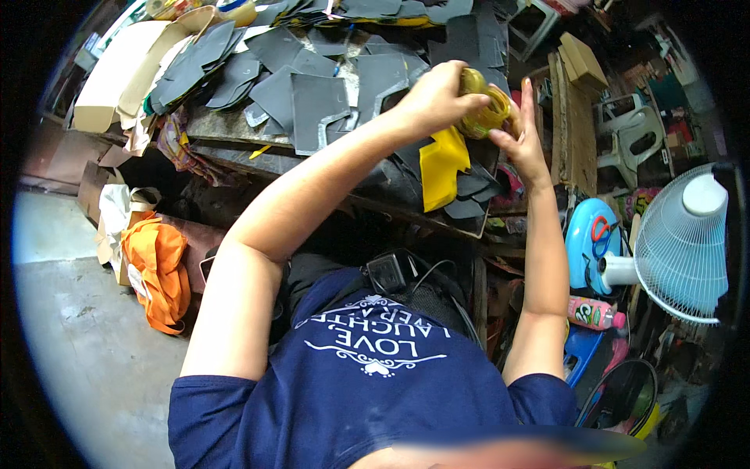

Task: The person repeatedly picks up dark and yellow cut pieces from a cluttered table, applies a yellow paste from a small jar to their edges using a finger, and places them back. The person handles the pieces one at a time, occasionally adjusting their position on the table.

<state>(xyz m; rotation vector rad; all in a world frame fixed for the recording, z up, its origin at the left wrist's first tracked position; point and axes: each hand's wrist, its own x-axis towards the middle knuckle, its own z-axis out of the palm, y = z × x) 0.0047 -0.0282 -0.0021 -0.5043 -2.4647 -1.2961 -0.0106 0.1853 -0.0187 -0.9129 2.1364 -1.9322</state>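
Over the right end of the work table, both hands are on a yellowish, see-through round jar. My left hand grips its upper left side, thumb across the front. On the other side my right hand holds it with the thumb and bent fingers, while one finger points straight up. Whether the round part under my left fingers is a separate lid, I cannot tell. Just below hangs a bright yellow cut piece over the table edge. Flat dark grey cut pieces, some with pale bands along their edges, lie left of my hands.
A white fan stands at right, beside a blue plastic piece with red-handled scissors and a pink bottle. A white plastic chair is farther back. At left lie an orange bag and an open carton.
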